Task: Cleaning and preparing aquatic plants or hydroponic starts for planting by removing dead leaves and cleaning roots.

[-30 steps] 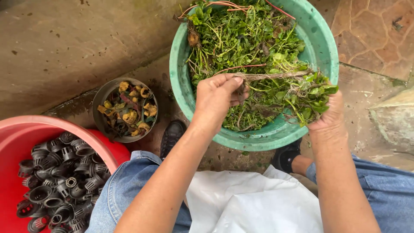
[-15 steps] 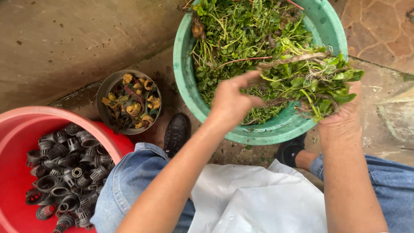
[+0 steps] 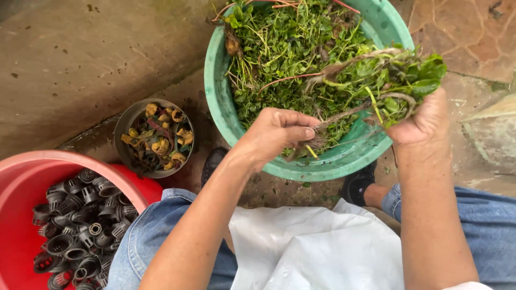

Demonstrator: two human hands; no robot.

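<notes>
Scanning left to right: red tub, small pot, left hand, plant bunch, right hand.
far left: round red plastic tub point(image 3: 21, 177), cut off by the frame edge, holding a heap of small black slotted plastic net cups point(image 3: 75, 231); well apart from both hands.
left of centre: small dark round pot point(image 3: 155, 138) with yellowish curled scraps and bits of stem; on the concrete, just beside the tub rim, untouched.
left hand point(image 3: 279, 134): fingers curled shut, pinching the pale root end of the bunch; hovers over the near rim of the basin.
held thing: loose bunch of green leafy plants with pale stringy roots point(image 3: 376, 91), stretched between the two hands above the large round green plastic basin point(image 3: 215, 91).
long axis: roughly left-right, rising to the right; roots at the left hand, leaves at the right.
right hand point(image 3: 424, 121): closed around the leafy end, seen from the back; hands set apart, each clamped on its own end.
nearer hand: both touching; left is nearer the roots.
basin contents: tangled mass of similar greens, some reddish stems.
lap: white cloth or apron point(image 3: 317, 247) over blue jeans.
hidden: right fingertips buried in leaves; how many stems are held unclear; basin's top and right part cropped, its floor covered; dark shoes partly under basin.
</notes>
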